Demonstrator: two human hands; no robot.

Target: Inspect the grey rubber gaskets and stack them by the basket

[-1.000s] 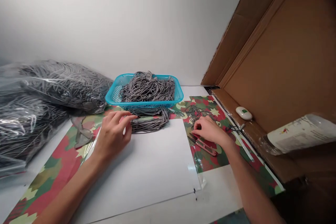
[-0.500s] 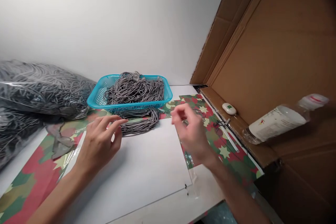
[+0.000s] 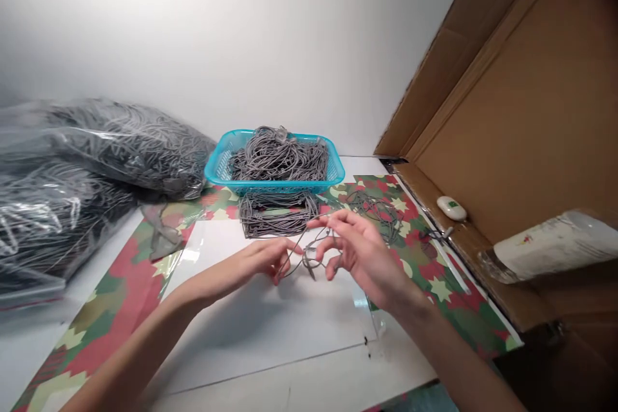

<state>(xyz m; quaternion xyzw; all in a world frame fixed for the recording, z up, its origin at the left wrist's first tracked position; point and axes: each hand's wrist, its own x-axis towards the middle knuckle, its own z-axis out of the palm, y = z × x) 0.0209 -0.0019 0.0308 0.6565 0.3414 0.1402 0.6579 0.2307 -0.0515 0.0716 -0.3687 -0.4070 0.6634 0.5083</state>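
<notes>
A thin grey cord [image 3: 309, 261] with loops hangs between my two hands above the white sheet [image 3: 241, 328]. My left hand [image 3: 271, 259] pinches one side of it, fingers bent. The other side is gripped between thumb and index finger of my right hand [image 3: 355, 248], whose lower fingers are curled. Just behind the hands lies a flat bundle of grey cords [image 3: 277, 222]. Beyond it stands a blue basket [image 3: 275, 187] heaped with tangled grey cords [image 3: 282, 158].
Clear plastic bags [image 3: 145, 148] full of grey cord lie at the left. Loose cords [image 3: 381, 209] rest on the patterned cover at right. A white oval object [image 3: 451, 208] and a wrapped bottle [image 3: 545, 244] are by the cardboard wall [image 3: 521, 109].
My hands have come together, and a grey cord now stretches between them. The view has shifted to the left, showing more of the bags. Loose cords show behind my right hand.
</notes>
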